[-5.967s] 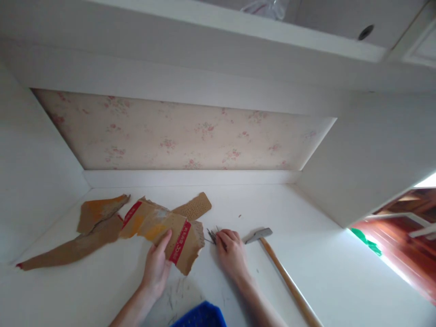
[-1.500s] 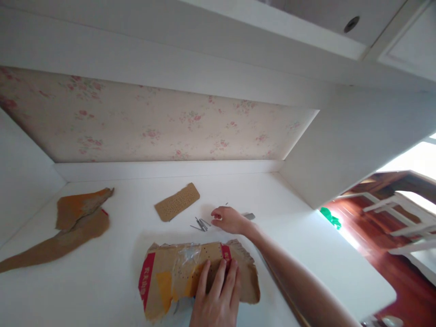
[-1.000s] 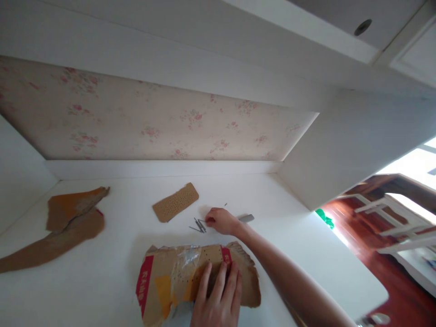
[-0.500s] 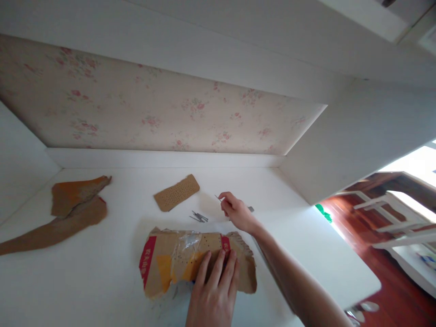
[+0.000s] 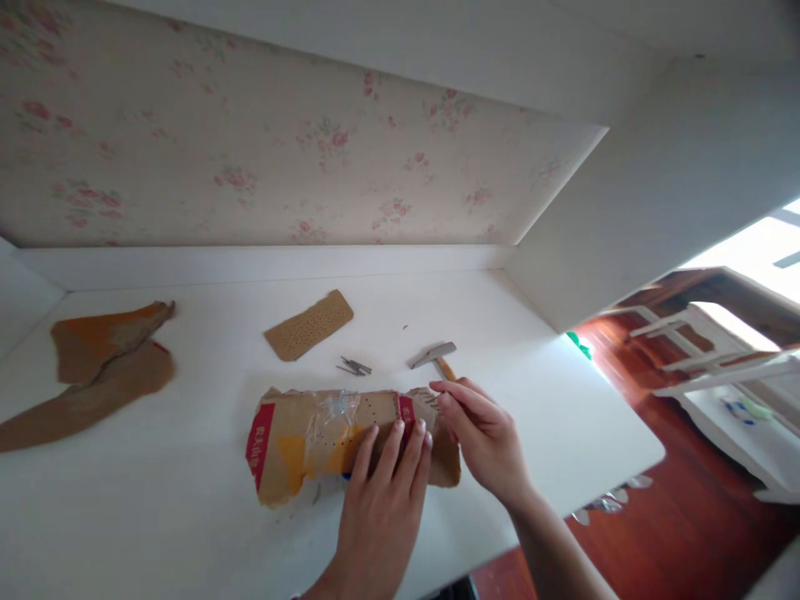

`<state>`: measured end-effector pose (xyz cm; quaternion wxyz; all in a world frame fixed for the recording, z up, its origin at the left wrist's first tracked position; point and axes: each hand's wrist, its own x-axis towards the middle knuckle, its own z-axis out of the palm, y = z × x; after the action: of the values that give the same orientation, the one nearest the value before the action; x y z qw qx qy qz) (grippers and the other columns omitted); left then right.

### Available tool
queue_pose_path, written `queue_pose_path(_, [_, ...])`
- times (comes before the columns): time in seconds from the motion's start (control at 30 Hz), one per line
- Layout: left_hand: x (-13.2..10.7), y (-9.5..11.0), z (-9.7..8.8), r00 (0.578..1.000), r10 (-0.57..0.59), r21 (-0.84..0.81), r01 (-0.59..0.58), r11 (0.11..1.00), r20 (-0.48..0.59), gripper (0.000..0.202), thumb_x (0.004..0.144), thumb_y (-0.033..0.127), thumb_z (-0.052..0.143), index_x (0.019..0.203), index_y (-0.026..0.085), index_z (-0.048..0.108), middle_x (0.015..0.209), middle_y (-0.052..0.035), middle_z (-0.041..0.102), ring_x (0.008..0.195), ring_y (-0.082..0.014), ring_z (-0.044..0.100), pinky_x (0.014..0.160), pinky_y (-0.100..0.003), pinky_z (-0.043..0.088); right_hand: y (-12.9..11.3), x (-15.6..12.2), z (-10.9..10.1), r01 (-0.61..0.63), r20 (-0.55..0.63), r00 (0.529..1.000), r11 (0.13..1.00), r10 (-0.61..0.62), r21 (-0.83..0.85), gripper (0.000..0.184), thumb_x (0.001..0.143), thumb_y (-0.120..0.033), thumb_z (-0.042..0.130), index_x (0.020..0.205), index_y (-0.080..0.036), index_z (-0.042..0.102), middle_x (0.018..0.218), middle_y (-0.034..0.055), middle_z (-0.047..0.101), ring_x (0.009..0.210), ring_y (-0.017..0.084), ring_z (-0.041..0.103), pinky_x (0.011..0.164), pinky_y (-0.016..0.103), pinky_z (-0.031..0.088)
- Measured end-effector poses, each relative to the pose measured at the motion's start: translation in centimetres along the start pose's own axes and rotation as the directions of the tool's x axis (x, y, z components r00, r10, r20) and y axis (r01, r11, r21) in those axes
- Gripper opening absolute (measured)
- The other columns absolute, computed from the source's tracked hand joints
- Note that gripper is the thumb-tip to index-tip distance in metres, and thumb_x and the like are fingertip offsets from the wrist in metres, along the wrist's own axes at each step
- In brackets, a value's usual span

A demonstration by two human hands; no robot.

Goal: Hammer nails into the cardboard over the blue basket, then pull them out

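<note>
A torn, folded piece of brown cardboard (image 5: pixel 293 442) with red and yellow print and clear tape lies on the white table. Rows of small holes dot its upper face. My left hand (image 5: pixel 384 492) rests flat on it, fingers stretched out. My right hand (image 5: pixel 487 433) is pinched at the cardboard's right end, on the nail seen in its fingers earlier; the nail itself is mostly hidden now. Just beyond the right fingers lies a hammer (image 5: pixel 434 355), its wooden handle partly behind my hand. Several grey nails (image 5: pixel 355 367) are in a small pile behind the cardboard.
A perforated cardboard strip (image 5: pixel 309 327) lies further back, and torn cardboard scraps (image 5: pixel 112 367) are at the left. One tiny dark piece (image 5: pixel 405 327) sits near the hammer. Behind rises a wall with flowered paper (image 5: pixel 325 150); the table's edge runs along the right.
My right hand has come back from behind the cardboard to its right end, uncovering the hammer and the tiny dark piece. My left hand stays on the cardboard. The view has shifted.
</note>
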<state>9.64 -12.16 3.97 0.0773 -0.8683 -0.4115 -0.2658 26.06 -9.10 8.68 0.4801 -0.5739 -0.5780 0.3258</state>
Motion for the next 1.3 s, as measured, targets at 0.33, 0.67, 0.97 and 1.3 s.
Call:
queue_pose_path(0.33, [-0.1,-0.1,0.2,1.0,0.014,-0.019,-0.014,1.0,-0.005,0.038,0.102,0.018,0.038,0.123,0.016,0.07,0.133,-0.0028,0.069,0.127,-0.0249,0.052,0.112,-0.048,0.03,1.2,1.2,1.3,0.076,0.005,0.997,0.977,-0.077,-0.197,0.012,0.097,-0.025,0.064,0.096,-0.025,0.076,0.095,0.0004,0.079,0.085,0.017,0.072,0.08,0.026,0.054])
queue_pose_path(0.67, [-0.2,-0.3,1.0,0.997,0.014,-0.069,-0.019,0.997,-0.074,0.044,0.105,0.022,0.032,0.108,0.018,0.076,0.119,-0.0047,0.074,0.122,-0.0245,0.054,0.118,-0.046,0.021,0.8,0.9,2.1,0.163,0.085,0.986,0.934,-0.144,-0.319,0.018,0.102,-0.019,0.053,0.097,-0.022,0.07,0.09,0.0025,0.076,0.079,0.017,0.07,0.076,0.025,0.052])
queue_pose_path(0.97, [-0.1,-0.6,0.8,0.996,0.035,-0.07,-0.041,0.997,-0.086,0.041,0.103,0.023,0.036,0.104,0.019,0.077,0.115,-0.0044,0.075,0.122,-0.0245,0.054,0.123,-0.045,0.013,0.3,1.1,2.2,0.196,0.141,0.978,0.903,-0.153,-0.383,0.023,0.103,-0.019,0.05,0.089,-0.022,0.069,0.086,0.0035,0.074,0.076,0.018,0.068,0.073,0.026,0.051])
queue_pose_path(1.3, [-0.4,-0.6,1.2,0.995,0.027,-0.073,-0.034,0.997,-0.091,0.032,0.098,0.021,0.044,0.106,0.02,0.075,0.115,-0.0046,0.074,0.121,-0.0235,0.056,0.123,-0.045,0.016,0.3,1.3,2.4,0.226,0.185,0.97,0.877,-0.16,-0.424,0.027,0.104,-0.022,0.047,0.088,-0.023,0.07,0.083,0.003,0.074,0.074,0.018,0.067,0.072,0.027,0.053])
